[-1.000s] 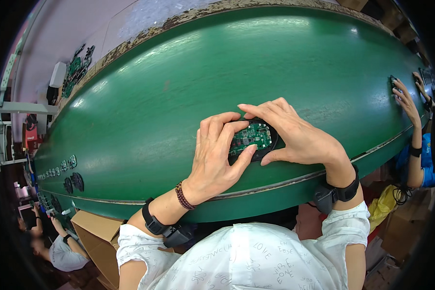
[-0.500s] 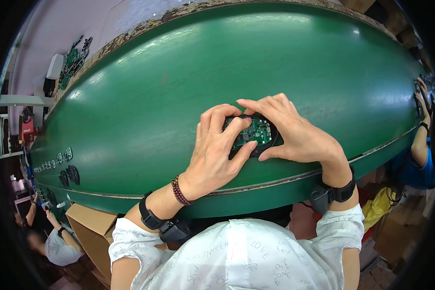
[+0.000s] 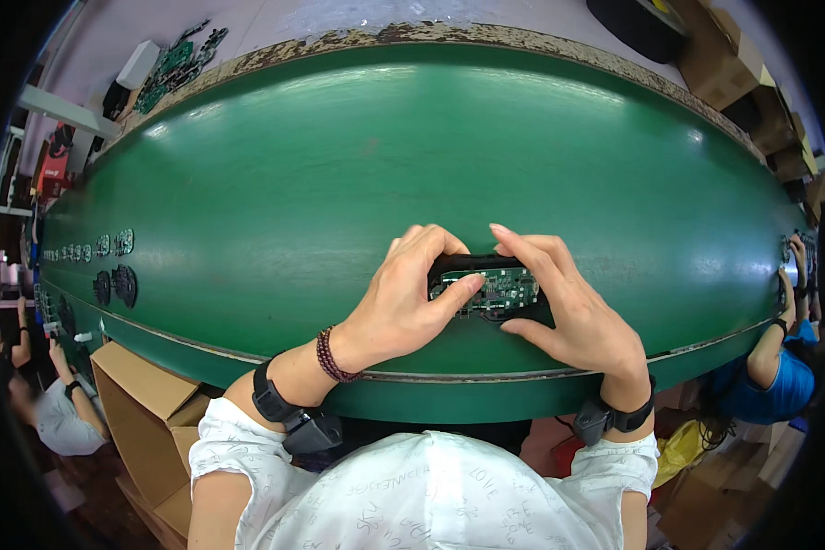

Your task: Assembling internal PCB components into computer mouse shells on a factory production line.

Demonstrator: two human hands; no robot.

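Observation:
Near the front of the green work surface, a green circuit board (image 3: 509, 286) sits in a black plastic housing (image 3: 475, 261), tilted with its component side toward me. My left hand (image 3: 405, 291) grips the left end, its thumb pressed over the board and its other fingers curled behind the housing. My right hand (image 3: 588, 316) curves around the right end. Its thumb is at the lower edge, one fingertip is at the upper edge, and the index finger is lifted. What lies under the board is hidden.
Several circuit boards (image 3: 124, 241) and black housings (image 3: 126, 286) stand in rows at the left of the green surface (image 3: 339, 183). An open cardboard box (image 3: 147, 380) is at the near left. Co-workers sit at both sides; a person in blue (image 3: 770, 380) works at the right.
The housing and board have tipped up toward me, showing the board at a steeper angle. The right index finger has lifted off the upper edge. The whole view has shifted slightly.

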